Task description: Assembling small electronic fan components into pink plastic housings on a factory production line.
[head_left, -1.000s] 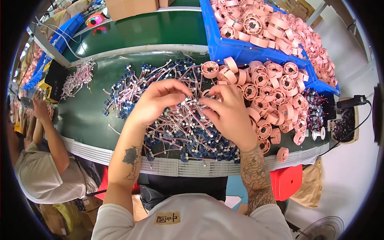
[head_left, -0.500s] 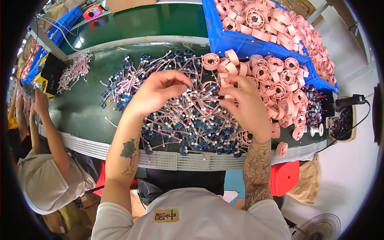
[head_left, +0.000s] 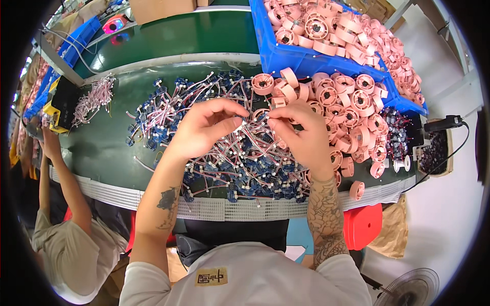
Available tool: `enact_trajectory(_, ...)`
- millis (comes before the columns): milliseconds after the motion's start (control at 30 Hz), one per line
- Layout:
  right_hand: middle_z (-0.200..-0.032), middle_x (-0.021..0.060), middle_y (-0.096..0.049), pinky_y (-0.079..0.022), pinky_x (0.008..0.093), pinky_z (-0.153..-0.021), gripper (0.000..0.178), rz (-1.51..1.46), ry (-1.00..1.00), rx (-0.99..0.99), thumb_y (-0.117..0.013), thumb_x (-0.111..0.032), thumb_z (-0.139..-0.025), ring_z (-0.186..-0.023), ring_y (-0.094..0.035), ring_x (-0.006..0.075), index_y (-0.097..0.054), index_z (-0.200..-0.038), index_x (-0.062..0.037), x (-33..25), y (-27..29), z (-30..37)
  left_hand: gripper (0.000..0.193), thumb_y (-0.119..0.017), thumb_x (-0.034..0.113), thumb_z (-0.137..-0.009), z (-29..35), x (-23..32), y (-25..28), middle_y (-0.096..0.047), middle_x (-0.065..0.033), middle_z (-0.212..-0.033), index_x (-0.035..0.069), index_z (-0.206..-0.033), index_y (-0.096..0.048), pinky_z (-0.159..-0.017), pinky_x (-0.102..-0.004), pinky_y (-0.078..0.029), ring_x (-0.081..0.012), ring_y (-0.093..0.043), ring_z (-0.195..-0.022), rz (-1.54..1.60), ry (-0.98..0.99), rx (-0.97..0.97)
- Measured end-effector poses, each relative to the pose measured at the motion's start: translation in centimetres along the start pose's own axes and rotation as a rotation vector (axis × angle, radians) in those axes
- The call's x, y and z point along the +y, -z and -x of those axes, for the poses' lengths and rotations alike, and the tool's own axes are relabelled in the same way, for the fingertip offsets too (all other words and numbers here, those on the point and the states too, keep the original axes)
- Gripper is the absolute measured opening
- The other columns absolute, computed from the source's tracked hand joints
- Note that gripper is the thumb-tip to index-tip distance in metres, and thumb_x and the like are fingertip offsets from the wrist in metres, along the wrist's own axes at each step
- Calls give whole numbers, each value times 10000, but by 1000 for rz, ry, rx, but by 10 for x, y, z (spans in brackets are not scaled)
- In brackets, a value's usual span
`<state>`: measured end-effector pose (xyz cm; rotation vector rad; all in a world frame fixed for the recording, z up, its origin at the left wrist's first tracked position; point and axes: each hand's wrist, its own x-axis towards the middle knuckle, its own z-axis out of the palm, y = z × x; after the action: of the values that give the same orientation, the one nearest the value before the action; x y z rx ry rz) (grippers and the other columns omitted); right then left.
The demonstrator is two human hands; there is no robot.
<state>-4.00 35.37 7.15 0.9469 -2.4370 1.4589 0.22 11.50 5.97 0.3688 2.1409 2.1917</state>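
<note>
Over a heap of small blue circuit boards with red, white and dark wires [head_left: 245,176], my hands work close together. My left hand [head_left: 206,127] pinches a small white wire connector [head_left: 243,123] between thumb and forefinger. Just to its right, my right hand [head_left: 301,127] has its thumb and fingertips drawn together, pointing at the left fingertips. What sits in the right pinch is too small to make out. Pink round plastic housings [head_left: 352,102] lie piled beside and beyond my right hand.
A blue crate [head_left: 291,61] full of pink housings stands at the back right. Loose wires [head_left: 94,99] lie at the left near a yellow-and-black box [head_left: 60,104]. A co-worker's hand [head_left: 50,145] is at far left. A white grid strip [head_left: 255,209] edges the bench; a cabled tool [head_left: 444,123] sits right.
My right hand has moved left toward the left hand, and its spread fingers have come together in a pinch. The left hand stays nearly in place, still pinching.
</note>
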Motion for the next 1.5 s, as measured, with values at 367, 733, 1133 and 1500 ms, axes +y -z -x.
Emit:
enact_trajectory(367, -864, 77, -653, -499, 329, -689, 124, -190, -11, 37, -743, -45, -840, -802, -623, 214, -683, -945, -16, -4, -20, 4, 155, -681, 16, -929, -4, -12, -17, -680, 1, -963, 16, -1084, -697, -688, -213, -493, -43, -593, -787, -22, -53, 75)
enact_trajectory(733, -899, 85, -698, -488, 332, -728, 147, -109, 106, 257, -714, 4, -836, -828, -618, 228, -723, -982, -13, -8, -10, 3, 171, -681, 31, -933, -2, -4, -8, -651, 21, -898, 18, -1102, -698, -669, -204, -444, -39, -547, -756, 33, 16, 83)
enact_trajectory(1133, -906, 76, -684, -474, 360, -800, 114, -173, 132, 41, -673, -143, -922, -876, -611, 249, -715, -942, -39, -3, -24, 1, 167, -667, -19, -915, 0, 4, 7, -686, -26, -1004, -6, -1079, -697, -751, -231, -489, -71, -600, -858, 80, -18, -25)
enact_trajectory(1500, -895, 103, -629, -467, 374, -752, 105, -103, 184, -53, -665, -97, -911, -829, -584, 278, -660, -949, 1, 7, -36, 3, 158, -656, -24, -929, -2, 0, 2, -672, -20, -972, -9, -1081, -697, -751, -228, -501, -71, -608, -862, 17, 30, 30)
